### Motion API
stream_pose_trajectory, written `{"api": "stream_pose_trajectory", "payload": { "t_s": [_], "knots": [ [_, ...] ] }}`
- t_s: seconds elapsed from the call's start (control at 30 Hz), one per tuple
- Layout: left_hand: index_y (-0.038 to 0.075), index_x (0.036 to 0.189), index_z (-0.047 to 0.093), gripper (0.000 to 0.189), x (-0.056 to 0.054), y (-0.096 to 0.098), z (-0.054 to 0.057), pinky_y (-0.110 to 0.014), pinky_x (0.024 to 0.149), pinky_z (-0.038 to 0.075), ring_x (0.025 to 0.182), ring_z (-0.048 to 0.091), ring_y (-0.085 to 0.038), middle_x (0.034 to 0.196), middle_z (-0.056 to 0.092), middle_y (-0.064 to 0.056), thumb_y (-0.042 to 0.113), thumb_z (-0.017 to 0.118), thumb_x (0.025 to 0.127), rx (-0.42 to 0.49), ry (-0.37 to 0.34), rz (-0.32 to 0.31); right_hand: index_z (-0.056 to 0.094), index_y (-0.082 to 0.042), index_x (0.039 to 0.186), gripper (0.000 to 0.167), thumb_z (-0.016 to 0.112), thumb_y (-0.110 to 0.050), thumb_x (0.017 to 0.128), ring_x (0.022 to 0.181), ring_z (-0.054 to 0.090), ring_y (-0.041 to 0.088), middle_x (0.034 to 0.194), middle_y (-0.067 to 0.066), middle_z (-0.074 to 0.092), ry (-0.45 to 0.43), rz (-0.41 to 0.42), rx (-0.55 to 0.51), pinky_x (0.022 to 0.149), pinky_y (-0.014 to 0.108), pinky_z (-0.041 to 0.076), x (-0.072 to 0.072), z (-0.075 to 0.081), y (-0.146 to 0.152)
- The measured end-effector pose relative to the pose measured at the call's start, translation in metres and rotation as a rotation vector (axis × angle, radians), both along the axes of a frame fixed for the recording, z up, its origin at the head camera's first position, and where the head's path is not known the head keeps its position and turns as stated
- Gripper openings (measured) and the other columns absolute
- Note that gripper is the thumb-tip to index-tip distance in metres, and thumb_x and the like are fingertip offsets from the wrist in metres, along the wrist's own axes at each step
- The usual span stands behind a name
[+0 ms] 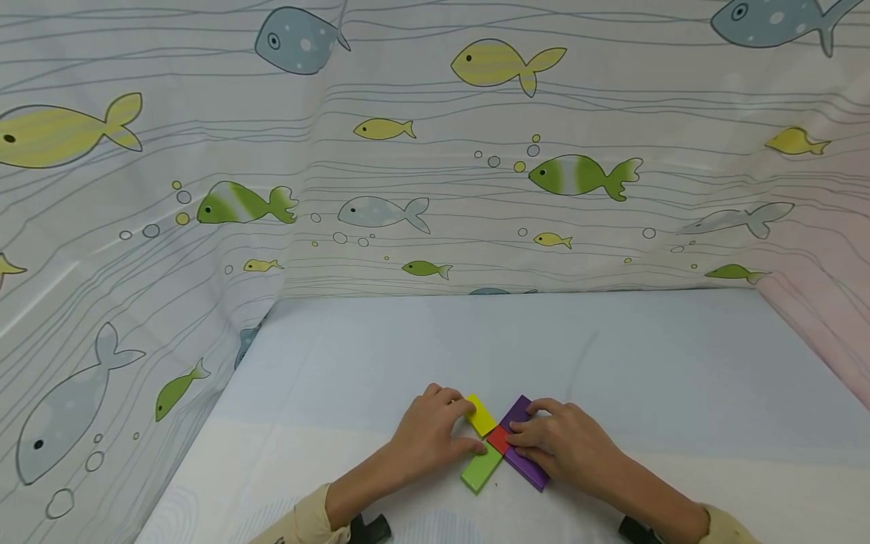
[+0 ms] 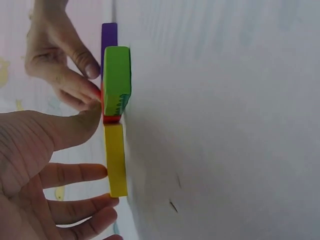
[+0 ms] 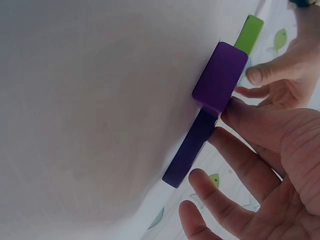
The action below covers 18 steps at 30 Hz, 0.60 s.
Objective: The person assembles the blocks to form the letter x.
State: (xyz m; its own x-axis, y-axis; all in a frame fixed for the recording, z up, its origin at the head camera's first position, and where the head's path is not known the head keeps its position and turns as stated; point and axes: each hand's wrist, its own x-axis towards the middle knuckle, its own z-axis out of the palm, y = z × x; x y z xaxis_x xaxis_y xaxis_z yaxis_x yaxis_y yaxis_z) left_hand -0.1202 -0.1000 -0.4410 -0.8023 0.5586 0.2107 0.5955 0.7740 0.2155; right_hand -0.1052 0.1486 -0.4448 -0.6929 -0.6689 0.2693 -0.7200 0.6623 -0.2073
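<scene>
Several coloured blocks lie on the table as an X: a small red block [image 1: 499,440] is in the middle, a yellow block [image 1: 482,416] at upper left, a green block [image 1: 481,470] at lower left, one purple block [image 1: 516,410] at upper right and another purple block [image 1: 529,470] at lower right. My left hand [image 1: 428,427] has its thumb at the green block and its fingers against the yellow one [image 2: 115,160]. With fingers spread, my right hand [image 1: 574,442] touches the purple blocks [image 3: 220,75] near the red centre. Its fingertips partly cover the red block.
The white tabletop [image 1: 381,355] surrounds the blocks. A fish-patterned curtain [image 1: 408,166] hangs behind and at the left, with a pinkish part [image 1: 822,302] at the right. Near each forearm shows a black object, one at the left sleeve [image 1: 370,529].
</scene>
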Motion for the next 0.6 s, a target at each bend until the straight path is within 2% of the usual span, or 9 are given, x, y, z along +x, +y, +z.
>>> {"api": "stream_pose_trajectory", "payload": {
  "t_s": [0.23,0.6],
  "knots": [
    [0.014,0.110,0.073,0.050,0.0014,-0.0005,0.0019,-0.028,0.076,0.045,0.095,0.052,-0.019,0.108,0.065,-0.002,0.051,0.080,0.077,-0.017,-0.005,-0.009,0.079,-0.023,0.109,0.025,0.079,-0.022,0.084,0.105,0.061,0.024,0.109,-0.006,0.072,0.007,0.005,0.005,0.072,0.042,0.052,0.0002,0.0001,0.0002],
    [0.017,0.106,0.076,0.044,0.0030,0.0011,0.0038,-0.029,0.075,0.045,0.094,0.052,-0.018,0.108,0.066,-0.001,0.052,0.078,0.079,-0.054,-0.021,0.022,0.078,-0.023,0.110,0.025,0.078,-0.023,0.085,0.105,0.061,0.024,0.109,-0.006,0.072,0.000,0.001,0.001,0.074,0.043,0.053,-0.0001,-0.0002,0.0006]
  ]
}}
